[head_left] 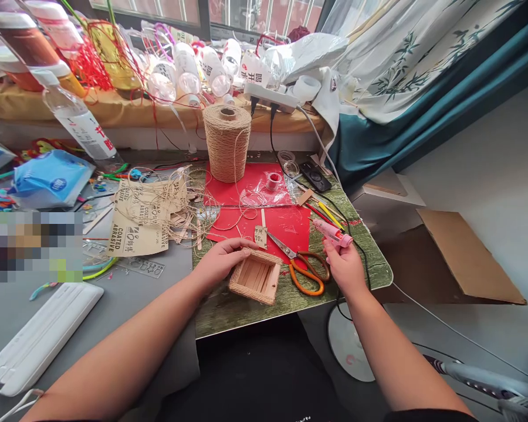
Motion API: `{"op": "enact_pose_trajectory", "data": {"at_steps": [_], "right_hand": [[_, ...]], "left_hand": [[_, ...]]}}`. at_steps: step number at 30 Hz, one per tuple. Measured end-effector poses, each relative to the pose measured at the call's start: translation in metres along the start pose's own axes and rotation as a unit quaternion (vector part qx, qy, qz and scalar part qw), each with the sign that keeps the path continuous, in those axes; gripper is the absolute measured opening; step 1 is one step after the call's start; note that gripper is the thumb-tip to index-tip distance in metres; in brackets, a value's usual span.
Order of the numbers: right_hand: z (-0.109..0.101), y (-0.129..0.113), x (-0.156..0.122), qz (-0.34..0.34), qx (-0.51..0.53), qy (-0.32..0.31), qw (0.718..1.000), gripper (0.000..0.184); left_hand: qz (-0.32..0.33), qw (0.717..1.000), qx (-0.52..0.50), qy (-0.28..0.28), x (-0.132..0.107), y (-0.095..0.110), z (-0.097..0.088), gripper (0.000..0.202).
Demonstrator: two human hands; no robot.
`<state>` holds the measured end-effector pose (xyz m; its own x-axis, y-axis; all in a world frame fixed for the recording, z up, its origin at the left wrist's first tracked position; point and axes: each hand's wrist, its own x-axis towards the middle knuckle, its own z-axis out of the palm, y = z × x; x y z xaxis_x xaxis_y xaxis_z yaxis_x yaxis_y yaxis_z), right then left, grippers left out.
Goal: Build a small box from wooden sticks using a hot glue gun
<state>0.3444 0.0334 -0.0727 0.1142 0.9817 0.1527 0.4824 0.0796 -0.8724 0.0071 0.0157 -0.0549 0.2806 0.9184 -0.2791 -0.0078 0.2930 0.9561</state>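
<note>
My left hand [220, 264] grips the upper left rim of a small wooden box [257, 276], fingers along its edge. Twine wraps the box's outer sides, and its slatted inside faces up towards me. In my right hand [348, 268] is a pink hot glue gun [333, 233], its nozzle pointing up and left. Between the hands lie scissors [305, 274] with orange handles, blades partly apart. Behind the box a small printed paper piece [260, 236] rests on red sheets [229, 224]. A large spool of twine [227, 146] stands upright further back, a loose strand hanging from it.
Sandpaper [136, 225] with tangled twine and wood sticks lies to the left. A water bottle [81, 120] leans near a blue packet [53, 179]. A power strip [270, 97] sits on the sill, its cables trailing onto the table. An open cardboard box [470, 258] stands right.
</note>
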Motion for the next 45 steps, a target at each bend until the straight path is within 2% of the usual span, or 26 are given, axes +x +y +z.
{"op": "enact_pose_trajectory", "data": {"at_steps": [3,6,10,15,19,34,38,42,45], "right_hand": [[0.000,0.009,0.007,0.007,0.004,0.013,1.000,0.045],[0.003,0.014,0.011,-0.013,0.030,0.010,0.999,0.045],[0.006,0.016,0.013,-0.035,0.071,-0.026,0.997,0.050],[0.006,0.018,0.012,-0.030,0.065,-0.007,0.997,0.053],[0.007,0.017,0.012,-0.038,0.071,-0.012,0.997,0.049],[0.008,0.016,0.011,-0.039,0.068,-0.014,0.997,0.050],[0.009,0.017,0.011,-0.034,0.071,-0.013,0.997,0.051],[0.009,0.017,0.011,-0.039,0.074,-0.020,0.996,0.050],[0.009,0.018,0.011,-0.040,0.072,-0.025,0.996,0.049]], "left_hand": [[-0.024,0.998,-0.053,-0.012,0.001,0.000,-0.004,0.035],[-0.039,0.995,-0.084,-0.020,0.002,-0.002,-0.007,0.034],[-0.023,0.997,-0.073,0.032,0.004,-0.006,-0.006,0.019],[-0.060,0.988,-0.132,0.057,0.005,-0.003,-0.001,0.015],[-0.058,0.981,-0.154,0.104,0.004,0.002,0.000,0.013],[-0.047,0.968,-0.204,0.142,0.006,-0.005,0.001,0.008],[-0.047,0.963,-0.225,0.142,0.007,-0.003,0.001,0.015],[-0.023,0.968,-0.207,0.137,0.009,0.000,-0.004,0.039],[-0.010,0.970,-0.188,0.152,0.012,-0.001,-0.009,0.042]]}}
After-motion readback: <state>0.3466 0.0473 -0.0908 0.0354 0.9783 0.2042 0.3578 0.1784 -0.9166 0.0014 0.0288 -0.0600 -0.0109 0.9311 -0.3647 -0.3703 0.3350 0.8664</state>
